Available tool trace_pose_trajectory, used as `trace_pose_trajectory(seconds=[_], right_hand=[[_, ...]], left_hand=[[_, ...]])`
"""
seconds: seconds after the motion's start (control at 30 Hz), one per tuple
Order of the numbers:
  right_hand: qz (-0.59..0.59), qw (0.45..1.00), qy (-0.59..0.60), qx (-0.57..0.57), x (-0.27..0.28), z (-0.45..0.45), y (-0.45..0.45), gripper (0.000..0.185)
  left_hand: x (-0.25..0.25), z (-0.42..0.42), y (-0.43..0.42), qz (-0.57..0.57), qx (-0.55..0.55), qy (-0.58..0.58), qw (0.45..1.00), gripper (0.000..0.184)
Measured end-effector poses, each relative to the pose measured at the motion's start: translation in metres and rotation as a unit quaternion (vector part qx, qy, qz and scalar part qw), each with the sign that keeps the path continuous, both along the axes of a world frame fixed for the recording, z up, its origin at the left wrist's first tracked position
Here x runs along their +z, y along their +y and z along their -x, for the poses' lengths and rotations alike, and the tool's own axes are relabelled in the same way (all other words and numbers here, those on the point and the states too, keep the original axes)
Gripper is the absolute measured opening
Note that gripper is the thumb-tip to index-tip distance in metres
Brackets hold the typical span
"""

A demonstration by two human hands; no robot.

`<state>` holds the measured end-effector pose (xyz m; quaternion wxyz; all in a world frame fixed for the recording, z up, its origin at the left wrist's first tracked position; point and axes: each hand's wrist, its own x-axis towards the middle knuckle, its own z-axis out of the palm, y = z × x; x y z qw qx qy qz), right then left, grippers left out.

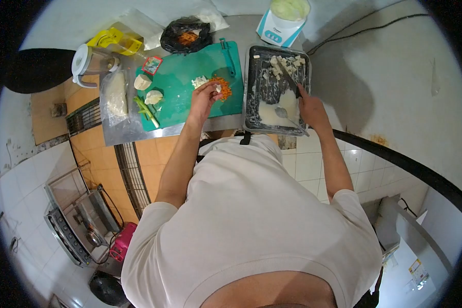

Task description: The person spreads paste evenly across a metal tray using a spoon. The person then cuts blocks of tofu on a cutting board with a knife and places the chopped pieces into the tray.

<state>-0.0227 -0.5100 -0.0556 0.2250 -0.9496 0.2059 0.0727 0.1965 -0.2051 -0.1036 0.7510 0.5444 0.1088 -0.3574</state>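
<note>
My left hand (205, 98) is over the green cutting board (179, 102), its fingers pinched on a small white piece (218, 88) beside a pile of shredded orange food (225, 91). Chopped white bits (199, 81) lie just behind those fingers. In my right hand (313, 110) is a knife (288, 77), its blade reaching over the black tray (247, 110) toward pale cubes (292, 64). A spoon (281, 112) rests in the creamy white mixture at the tray's near end. White chunks (153, 97) and green stalks (147, 111) lie on the board's left side.
A peeler (228, 56) lies at the board's back edge. Behind the board is a black plastic bag (185, 36) with orange shreds. A white scale (281, 28) stands behind the tray. On the left are a blender jug (95, 64) and a clear bag (115, 97).
</note>
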Motion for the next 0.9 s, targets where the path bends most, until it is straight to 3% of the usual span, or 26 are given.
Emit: trace_pose_trajectory(seconds=[0.17,0.27,0.37,0.57,0.67,0.77,0.9], right_hand=[[-0.006,0.997,-0.073,0.005,-0.017,-0.012,0.026,0.052],[-0.064,0.998,-0.005,-0.014,-0.017,-0.032,0.059,0.053],[-0.077,0.996,-0.021,-0.028,-0.032,-0.043,0.073,0.055],[0.038,0.995,-0.044,-0.076,-0.066,-0.036,0.06,0.058],[-0.019,0.992,-0.012,-0.125,-0.026,-0.028,0.061,0.057],[-0.024,0.998,-0.031,-0.051,-0.038,-0.022,0.069,0.057],[-0.045,0.998,-0.026,-0.041,-0.049,-0.018,0.086,0.055]], left_hand=[[-0.004,-0.001,0.005,-0.003,-0.008,-0.004,1.0,0.028],[-0.005,-0.002,0.006,-0.001,-0.008,-0.005,1.0,0.028],[-0.002,-0.003,0.007,0.0,-0.009,-0.004,1.0,0.029],[-0.005,-0.007,0.014,-0.001,-0.012,-0.002,1.0,0.028],[-0.001,-0.007,0.017,-0.006,-0.001,0.001,1.0,0.025],[-0.003,-0.004,0.021,-0.011,-0.011,-0.002,1.0,0.03],[-0.003,-0.008,0.023,0.011,-0.02,-0.005,1.0,0.03]])
